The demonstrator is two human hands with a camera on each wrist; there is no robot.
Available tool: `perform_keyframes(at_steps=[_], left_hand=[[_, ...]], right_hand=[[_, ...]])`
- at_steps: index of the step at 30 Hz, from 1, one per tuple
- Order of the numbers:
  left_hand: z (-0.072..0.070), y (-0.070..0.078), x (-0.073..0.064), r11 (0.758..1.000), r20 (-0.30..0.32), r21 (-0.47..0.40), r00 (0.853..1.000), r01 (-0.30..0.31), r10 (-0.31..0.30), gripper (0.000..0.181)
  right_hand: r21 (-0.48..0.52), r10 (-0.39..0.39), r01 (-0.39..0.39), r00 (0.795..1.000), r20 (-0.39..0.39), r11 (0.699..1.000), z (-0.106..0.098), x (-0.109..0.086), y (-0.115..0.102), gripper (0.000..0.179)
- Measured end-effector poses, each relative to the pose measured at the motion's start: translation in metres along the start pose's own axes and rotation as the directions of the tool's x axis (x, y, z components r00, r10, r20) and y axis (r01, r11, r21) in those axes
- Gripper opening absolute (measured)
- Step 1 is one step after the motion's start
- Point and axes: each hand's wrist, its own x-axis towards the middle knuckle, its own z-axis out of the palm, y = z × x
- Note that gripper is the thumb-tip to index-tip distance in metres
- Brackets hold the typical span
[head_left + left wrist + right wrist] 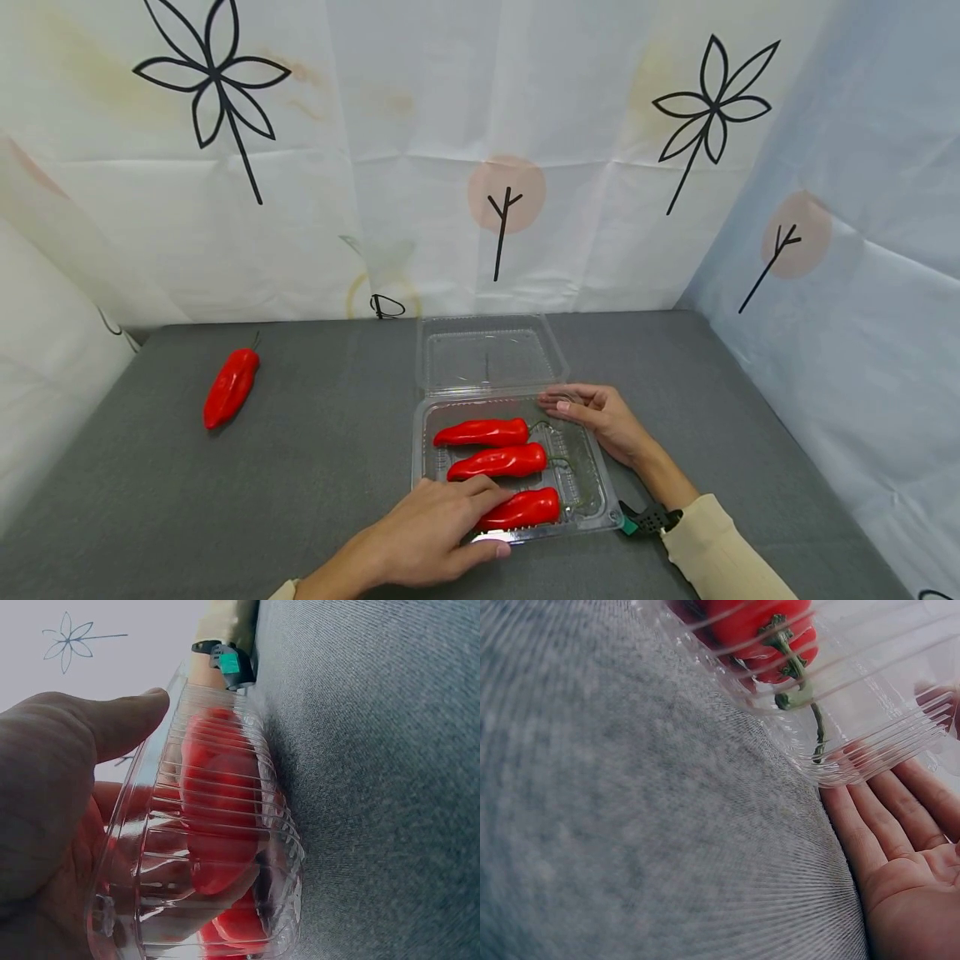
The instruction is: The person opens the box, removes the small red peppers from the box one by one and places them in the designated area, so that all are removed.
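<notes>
A clear plastic clamshell box (588, 523) sits on the grey table, holding three red peppers with green stems: a far pepper (487, 432), a middle pepper (506, 462) and a near pepper (534, 507). My left hand (431, 529) reaches over the box's near left corner. Its fingers lie at the near pepper's left end, partly hidden, while the straight thumb stays outside the wall, also in the left wrist view. At the box's right side, my right hand (603, 417) has its fingers extended; their tips touch the wall in the right wrist view.
One more red pepper (232, 388) lies apart at the table's left. The box's lid (487, 358) is folded back toward the rear. Printed white cloth (420, 208) stands behind the grey table (322, 417) and along both sides. A dark strap (652, 517) circles the right wrist.
</notes>
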Motion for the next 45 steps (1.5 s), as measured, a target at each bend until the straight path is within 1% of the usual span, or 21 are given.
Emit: perform_keyframes(at_steps=[3, 7, 9, 11, 14, 18, 19, 24, 28, 31, 40, 45], left_hand=[[0.0002, 0.0001, -0.0002, 1.000, -0.008, 0.009, 1.000, -0.006, 0.006, 0.060], [0.0015, 0.0001, -0.0008, 1.000, -0.038, 0.004, 0.999, -0.027, 0.027, 0.060], [0.0017, -0.0004, -0.0012, 0.999, -0.049, -0.030, 0.998, -0.029, 0.027, 0.057], [0.0007, 0.0000, -0.0015, 0.997, -0.055, -0.081, 0.998, -0.014, 0.010, 0.055], [0.0012, 0.0004, -0.0022, 0.991, -0.099, -0.129, 0.995, -0.016, 0.003, 0.052], [0.0029, 0.0014, -0.0033, 0.985, -0.171, -0.169, 0.985, -0.041, 0.011, 0.049], [0.0027, 0.0018, -0.0035, 0.981, -0.176, -0.191, 0.984, -0.038, 0.004, 0.049], [0.0015, 0.0030, -0.0038, 0.963, -0.188, -0.271, 0.981, -0.013, -0.039, 0.042], [0.0016, 0.0032, -0.0036, 0.960, -0.205, -0.281, 0.978, -0.016, -0.044, 0.036], [0.0017, 0.0030, -0.0032, 0.959, -0.211, -0.282, 0.977, -0.025, -0.037, 0.035], [-0.0030, 0.0038, -0.0045, 0.958, -0.186, -0.287, 0.980, 0.011, -0.066, 0.041], [-0.0043, 0.0028, -0.0049, 0.938, -0.206, -0.346, 0.974, 0.015, -0.091, 0.040]], right_hand=[[0.002, -0.003, 0.003, 1.000, 0.001, 1.000, -0.0005, 0.0001, 0.0007, 0.040], [0.008, 0.002, -0.002, 1.000, -0.004, 1.000, -0.0006, 0.0002, 0.0009, 0.040], [0.006, 0.004, -0.004, 1.000, -0.006, 1.000, -0.0004, 0.0000, 0.0009, 0.040], [0.003, 0.004, -0.004, 1.000, -0.006, 1.000, -0.0004, -0.0001, 0.0009, 0.040], [-0.001, 0.003, -0.003, 1.000, -0.005, 1.000, -0.0003, -0.0001, 0.0002, 0.041], [-0.008, -0.003, 0.003, 1.000, 0.000, 1.000, -0.0005, -0.0001, -0.0005, 0.041], [-0.009, -0.004, 0.004, 1.000, 0.000, 1.000, -0.0006, -0.0001, -0.0003, 0.041], [-0.003, -0.002, 0.002, 1.000, -0.001, 1.000, -0.0012, -0.0004, 0.0002, 0.040], [0.005, -0.002, 0.002, 1.000, 0.000, 1.000, -0.0012, -0.0006, 0.0003, 0.041], [0.009, -0.005, 0.005, 1.000, 0.001, 1.000, -0.0011, -0.0006, 0.0006, 0.041], [0.001, -0.007, 0.007, 1.000, 0.000, 1.000, -0.0014, 0.0000, 0.0027, 0.039], [-0.009, -0.009, 0.009, 1.000, 0.000, 1.000, -0.0016, 0.0000, 0.0028, 0.040]])
